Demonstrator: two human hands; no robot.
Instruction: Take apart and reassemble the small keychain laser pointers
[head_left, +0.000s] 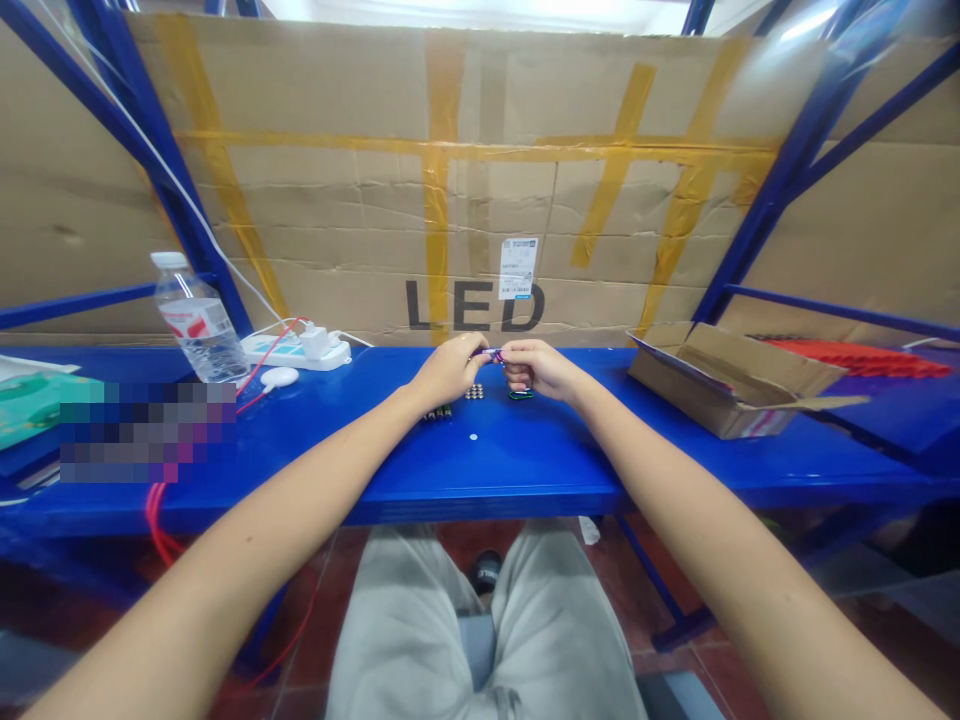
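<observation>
Both my hands meet above the middle of the blue table (525,460). My left hand (448,370) and my right hand (534,366) are closed in pinches on a small purple part (491,355) held between them. A green piece (520,394) shows just under my right hand; I cannot tell whether the fingers hold it. Several small dark round parts (474,392) lie on the table below the hands, more dark ones (437,413) sit by my left wrist, and one white dot-like part (473,437) lies nearer to me.
A water bottle (196,322), a white power strip (296,348) with red cable and a white puck stand at the left. An open cardboard box (727,385) sits at the right. A taped cardboard wall marked LED (474,306) closes the back. Blue frame posts flank it.
</observation>
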